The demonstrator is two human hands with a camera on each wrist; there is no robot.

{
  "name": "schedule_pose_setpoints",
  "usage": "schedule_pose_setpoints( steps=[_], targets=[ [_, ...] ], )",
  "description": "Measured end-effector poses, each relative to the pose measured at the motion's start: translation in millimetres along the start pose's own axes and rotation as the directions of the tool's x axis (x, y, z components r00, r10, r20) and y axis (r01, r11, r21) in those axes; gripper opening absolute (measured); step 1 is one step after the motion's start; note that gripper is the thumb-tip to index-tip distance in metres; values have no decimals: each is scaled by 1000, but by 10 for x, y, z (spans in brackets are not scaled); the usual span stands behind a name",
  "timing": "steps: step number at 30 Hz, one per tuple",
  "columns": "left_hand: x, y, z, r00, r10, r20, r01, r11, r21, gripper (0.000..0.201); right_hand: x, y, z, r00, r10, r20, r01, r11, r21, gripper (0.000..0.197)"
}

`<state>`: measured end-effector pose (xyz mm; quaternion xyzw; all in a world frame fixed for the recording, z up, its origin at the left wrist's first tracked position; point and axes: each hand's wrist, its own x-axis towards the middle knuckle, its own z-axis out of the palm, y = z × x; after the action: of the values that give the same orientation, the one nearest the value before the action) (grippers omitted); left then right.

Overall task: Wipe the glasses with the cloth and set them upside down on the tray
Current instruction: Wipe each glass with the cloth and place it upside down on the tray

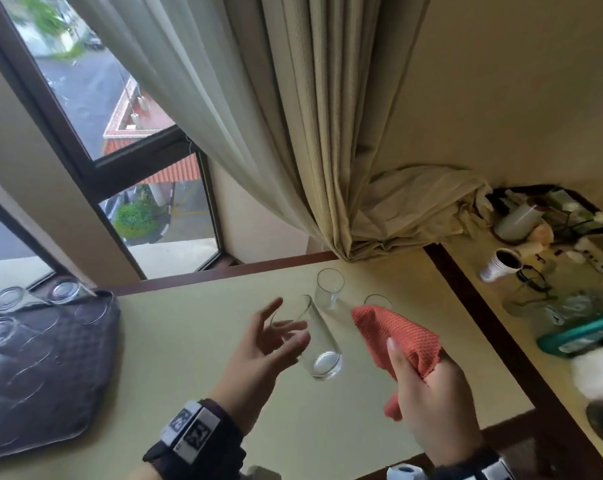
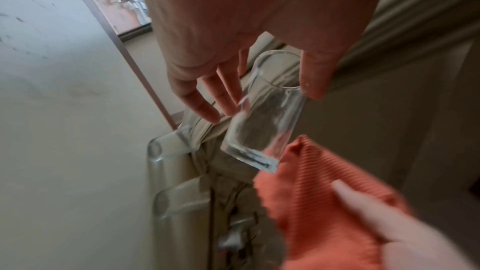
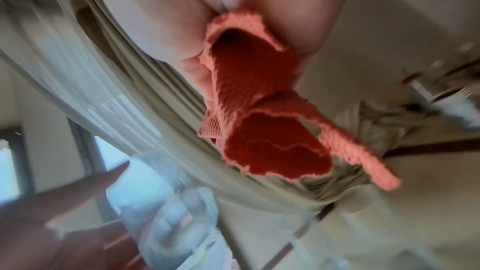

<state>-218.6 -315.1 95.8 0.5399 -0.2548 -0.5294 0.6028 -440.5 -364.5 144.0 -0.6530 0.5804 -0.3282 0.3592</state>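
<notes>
My left hand (image 1: 288, 323) pinches a clear glass (image 1: 319, 341) near its rim and holds it tilted above the table, base toward me. In the left wrist view the thumb and fingers (image 2: 207, 110) sit on either side of the glass (image 2: 262, 122). My right hand (image 1: 407, 362) grips an orange cloth (image 1: 393, 327) just right of the glass, close to its base (image 2: 249, 157); the cloth (image 2: 324, 192) is apart from it. Two more glasses stand upright behind, one (image 1: 329, 289) clear, the other (image 1: 378, 301) partly hidden by the cloth. A dark tray (image 1: 68, 375) at the left holds several upside-down glasses (image 1: 7, 299).
A bunched curtain (image 1: 397, 209) hangs onto the table's far right corner. To the right, a lower surface carries stacked paper cups (image 1: 501, 265), a teal object (image 1: 580, 334) and assorted clutter. A window (image 1: 147, 209) lies behind the table.
</notes>
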Motion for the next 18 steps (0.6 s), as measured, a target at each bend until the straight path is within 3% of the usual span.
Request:
schedule_pose_setpoints(
  steps=[4, 7, 9, 11, 12, 15, 18],
  targets=[
    [-204, 557, -179, 997, -6, -72, -12, 969, -248, 61, 17, -531, 446, 993, -79, 89, 70, 993, 96, 25],
    [-304, 921, -259, 997, 30, -71, -48, 959, -279, 61, 15, -1030, 736, 977, -212, 36, 205, 967, 151, 33],
    [-355, 1113, -327, 994, 81, -77, -99, 960, -263, 60, -23, -1386, 893, 963, -268, -40, 270, 931, 246, 32],
    [-397, 1267, -399, 985, 124, -117, -147, 965, -215, 66, -83, -1665, 1029, 939, -341, -34, 329, 869, 369, 31],
    [-413, 1334, -439, 981, 142, -132, -167, 966, -199, 69, -130, -1769, 1095, 916, -402, 6, 364, 835, 413, 30],
    [-463, 1570, -586, 974, 177, -141, -199, 967, -159, 72, -280, -1979, 1270, 771, -623, 131, 521, 737, 431, 64],
    [-529, 1876, -763, 955, 231, -183, -257, 958, -129, 60, -370, -2055, 1359, 639, -755, 146, 670, 640, 375, 61]
  ],
)
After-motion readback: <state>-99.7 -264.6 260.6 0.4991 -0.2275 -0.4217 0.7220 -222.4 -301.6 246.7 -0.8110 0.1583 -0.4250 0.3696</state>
